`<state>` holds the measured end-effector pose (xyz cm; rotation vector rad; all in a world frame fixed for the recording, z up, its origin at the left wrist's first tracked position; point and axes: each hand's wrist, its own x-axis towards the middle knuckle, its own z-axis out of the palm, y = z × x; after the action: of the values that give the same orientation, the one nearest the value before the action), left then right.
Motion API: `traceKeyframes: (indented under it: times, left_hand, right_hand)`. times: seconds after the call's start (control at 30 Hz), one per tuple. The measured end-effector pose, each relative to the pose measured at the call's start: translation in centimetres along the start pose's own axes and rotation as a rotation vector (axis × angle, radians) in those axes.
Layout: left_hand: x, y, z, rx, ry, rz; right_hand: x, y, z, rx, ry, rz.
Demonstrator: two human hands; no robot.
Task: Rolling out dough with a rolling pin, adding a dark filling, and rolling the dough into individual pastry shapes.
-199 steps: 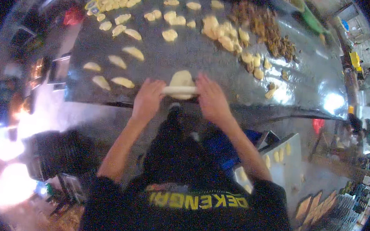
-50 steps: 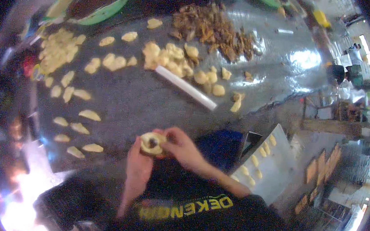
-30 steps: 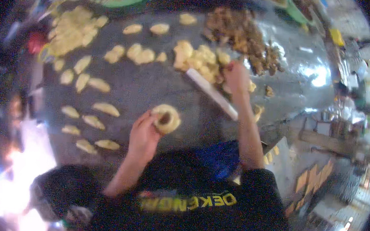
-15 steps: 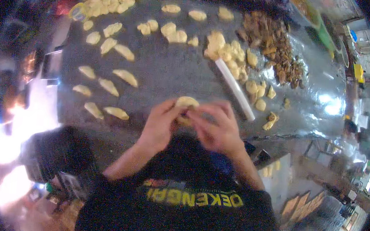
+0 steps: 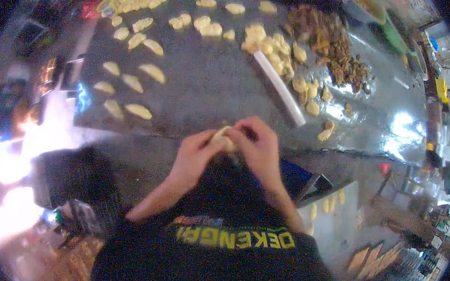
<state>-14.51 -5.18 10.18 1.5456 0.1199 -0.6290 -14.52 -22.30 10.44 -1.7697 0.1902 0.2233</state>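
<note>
Between both hands, just over the near edge of the dark grey worktop [image 5: 213,86], sits a small pale yellow folded dough piece [image 5: 222,136], held up off the surface. Left hand [image 5: 194,156] cups it from the left, fingers curled and pinching its edge; right hand [image 5: 259,146] closes over it from the right, fingertips pressed on the same seam. Both hands touch the dough and each other.

Step in hand, by my read: sealing the fold, crimping the rim of a filled pastry. Filling not visible now, hidden by fingers. Next move likely calls for working the pinch along the rest of the edge with even pressure so the seam shuts without tearing, then a free spot on the worktop.

Outward: white cylindrical rolling pin [image 5: 279,88] lies diagonal, well apart beyond the right hand. Finished pale crescent pastries [image 5: 133,92] lie in loose rows on the left. Small yellow dough lumps [image 5: 268,45] are clustered by the pin's far end; a brown chopped filling heap [image 5: 330,42] lies right of them. Grey metal tray [image 5: 330,219] with a few pale pieces sits low right, off the worktop.
</note>
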Motion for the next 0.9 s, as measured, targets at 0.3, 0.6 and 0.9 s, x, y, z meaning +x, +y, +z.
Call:
traceKeyframes:
  times: [0.3,0.6,0.9]
  left_hand:
    - [0.0,-1.3,-2.5,-0.29,-0.015,-0.147]
    - [6.9,-4.9,-6.5,0.775,0.507,0.513]
    - [7.1,-7.0,-6.6,1.148,0.469,0.71]
  right_hand:
    - [-1.9,2.0,-0.8,-0.001,-0.059,-0.167]
    - [5.2,6.3,2.5,-0.135,0.315,-0.071]
    - [5.4,7.2,3.3,-0.762,0.259,-0.466]
